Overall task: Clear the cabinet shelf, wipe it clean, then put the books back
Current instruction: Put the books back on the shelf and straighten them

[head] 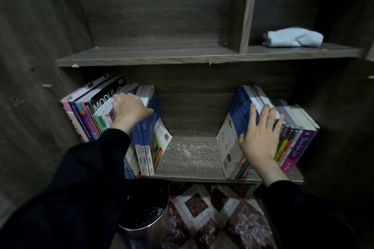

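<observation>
Books stand in two leaning groups on the lower cabinet shelf (190,153), parted around a dusty gap. The left hand (129,111) curls its fingers over the tops of the left group (145,147), while the right hand (261,137) presses flat, fingers spread, on the right group (228,143). Clearing seems barely begun, so the next move likely calls for a firm grip to lift a bundle out before the folded blue cloth (293,37) on the shelf above is needed. Readable are "MODUL" on a black cover (107,97) and "ology" on a white cover (162,139); the spine text is too small.
</observation>
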